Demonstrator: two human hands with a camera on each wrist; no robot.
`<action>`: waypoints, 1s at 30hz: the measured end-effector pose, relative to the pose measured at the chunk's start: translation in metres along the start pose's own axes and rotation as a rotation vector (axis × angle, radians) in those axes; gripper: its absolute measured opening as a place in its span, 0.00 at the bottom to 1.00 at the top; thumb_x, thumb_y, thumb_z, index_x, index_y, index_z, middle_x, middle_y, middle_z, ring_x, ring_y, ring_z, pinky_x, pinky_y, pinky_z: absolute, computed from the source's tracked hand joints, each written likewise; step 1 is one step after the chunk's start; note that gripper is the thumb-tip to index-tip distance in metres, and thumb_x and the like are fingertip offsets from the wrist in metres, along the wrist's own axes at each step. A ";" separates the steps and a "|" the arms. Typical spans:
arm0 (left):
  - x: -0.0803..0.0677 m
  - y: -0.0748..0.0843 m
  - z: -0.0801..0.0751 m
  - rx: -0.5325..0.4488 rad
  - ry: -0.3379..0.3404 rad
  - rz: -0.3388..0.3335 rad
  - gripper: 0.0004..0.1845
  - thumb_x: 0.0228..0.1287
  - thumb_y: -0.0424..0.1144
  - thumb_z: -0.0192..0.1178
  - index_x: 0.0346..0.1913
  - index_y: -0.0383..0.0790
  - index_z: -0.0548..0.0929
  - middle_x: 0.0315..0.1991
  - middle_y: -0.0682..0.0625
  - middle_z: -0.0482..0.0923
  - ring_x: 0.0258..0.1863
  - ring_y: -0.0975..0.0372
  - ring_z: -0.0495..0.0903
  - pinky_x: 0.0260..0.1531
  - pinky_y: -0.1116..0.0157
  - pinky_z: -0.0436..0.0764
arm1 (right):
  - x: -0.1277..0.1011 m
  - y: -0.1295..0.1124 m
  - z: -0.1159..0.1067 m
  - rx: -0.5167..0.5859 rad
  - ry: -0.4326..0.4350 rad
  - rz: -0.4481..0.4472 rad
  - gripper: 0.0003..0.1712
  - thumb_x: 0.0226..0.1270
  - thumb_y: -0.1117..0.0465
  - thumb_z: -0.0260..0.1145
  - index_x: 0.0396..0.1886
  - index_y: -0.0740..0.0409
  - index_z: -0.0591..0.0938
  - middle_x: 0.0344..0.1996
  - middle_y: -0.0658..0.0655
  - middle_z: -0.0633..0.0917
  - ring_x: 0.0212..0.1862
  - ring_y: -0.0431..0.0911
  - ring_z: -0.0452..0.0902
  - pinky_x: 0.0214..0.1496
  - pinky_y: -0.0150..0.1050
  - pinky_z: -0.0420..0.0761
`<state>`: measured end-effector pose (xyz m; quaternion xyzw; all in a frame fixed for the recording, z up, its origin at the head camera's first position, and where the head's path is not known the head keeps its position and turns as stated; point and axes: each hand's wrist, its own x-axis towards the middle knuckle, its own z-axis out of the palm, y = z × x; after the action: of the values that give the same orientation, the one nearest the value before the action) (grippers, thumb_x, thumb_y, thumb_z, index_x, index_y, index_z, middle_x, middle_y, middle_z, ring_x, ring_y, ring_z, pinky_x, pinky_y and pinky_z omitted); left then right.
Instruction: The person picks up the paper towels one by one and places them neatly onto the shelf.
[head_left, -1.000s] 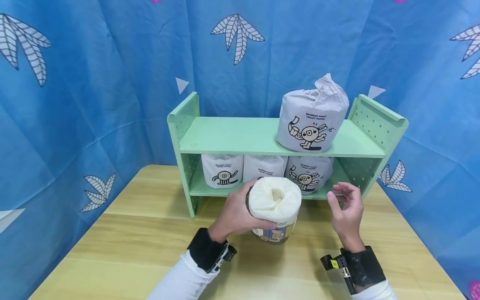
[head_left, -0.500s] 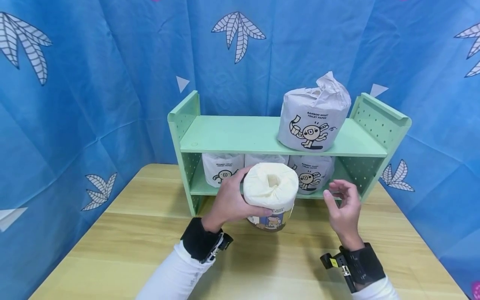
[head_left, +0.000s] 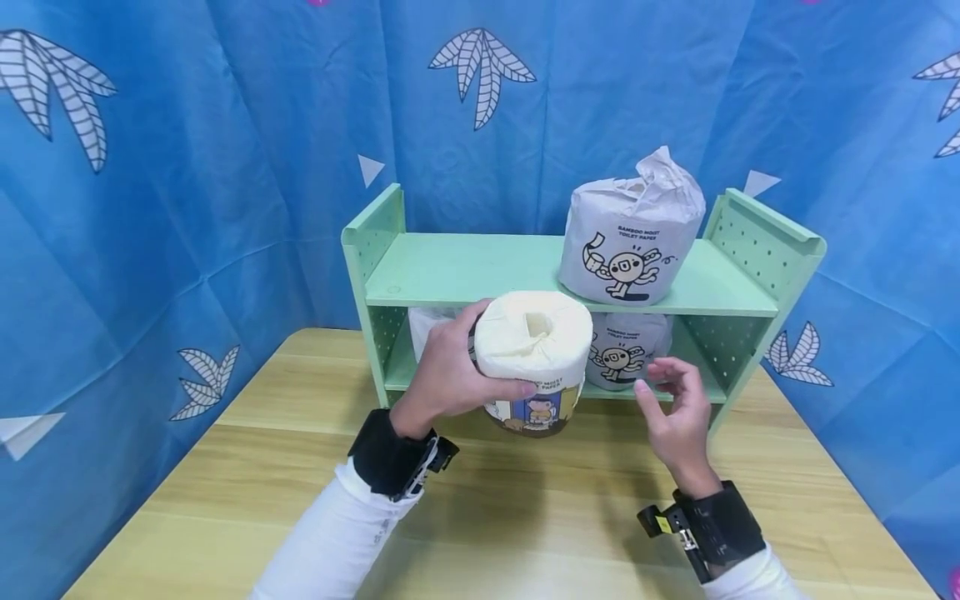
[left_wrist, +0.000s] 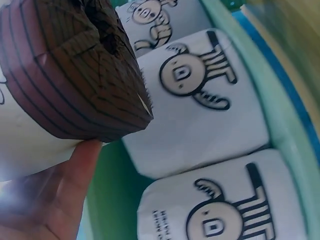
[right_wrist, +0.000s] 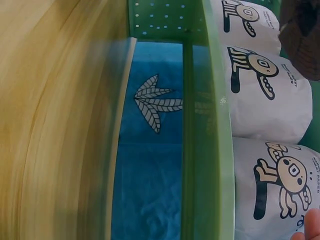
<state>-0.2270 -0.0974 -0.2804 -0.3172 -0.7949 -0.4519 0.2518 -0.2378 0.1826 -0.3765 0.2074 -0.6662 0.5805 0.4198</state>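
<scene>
My left hand point(head_left: 450, 371) grips a wrapped toilet paper roll point(head_left: 534, 354), thumb across its front, in front of the green shelf point(head_left: 457, 267). The roll has a cream top with a centre hollow and a cartoon print; its brown striped base point(left_wrist: 75, 75) shows in the left wrist view. Behind it, lower-tier white rolls are partly hidden in the head view; the left wrist view shows two of them side by side, a middle roll point(left_wrist: 205, 120) and a nearer roll point(left_wrist: 175, 205). My right hand point(head_left: 678, 421) holds nothing, fingers loosely bent, near the lower right roll point(head_left: 624, 354).
One white wrapped roll point(head_left: 633, 242) stands on the right part of the upper tier, its paper twisted up. Perforated side panels point(head_left: 761, 250) rise at both shelf ends. The wooden table point(head_left: 247, 492) meets blue patterned curtains point(head_left: 285, 167) behind and at both sides.
The left hand has carried the roll up and slightly left, toward the shelf, and it now covers more of the lower rolls. The right hand has shifted a little left.
</scene>
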 end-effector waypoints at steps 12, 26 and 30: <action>0.018 0.012 -0.020 0.026 0.024 -0.046 0.49 0.33 0.48 0.80 0.62 0.33 0.72 0.50 0.43 0.82 0.46 0.56 0.81 0.39 0.59 0.83 | -0.002 -0.005 0.008 -0.045 -0.044 -0.036 0.20 0.51 0.82 0.61 0.47 0.84 0.71 0.37 0.71 0.77 0.42 0.42 0.73 0.44 0.33 0.71; 0.042 0.025 -0.038 0.000 0.051 -0.041 0.44 0.39 0.47 0.77 0.63 0.34 0.72 0.51 0.44 0.81 0.44 0.58 0.82 0.33 0.61 0.84 | -0.010 0.004 0.013 -0.075 -0.102 -0.022 0.22 0.53 0.76 0.65 0.49 0.77 0.74 0.37 0.70 0.79 0.42 0.41 0.74 0.43 0.32 0.72; 0.049 0.028 -0.042 0.003 0.056 -0.051 0.44 0.40 0.48 0.77 0.63 0.34 0.72 0.50 0.44 0.81 0.41 0.58 0.81 0.29 0.62 0.84 | -0.012 0.002 0.018 -0.077 -0.128 -0.030 0.20 0.54 0.76 0.65 0.48 0.76 0.74 0.37 0.69 0.79 0.41 0.43 0.74 0.43 0.32 0.73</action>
<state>-0.2348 -0.1098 -0.2121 -0.2838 -0.7960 -0.4655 0.2630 -0.2387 0.1642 -0.3869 0.2377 -0.7103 0.5338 0.3925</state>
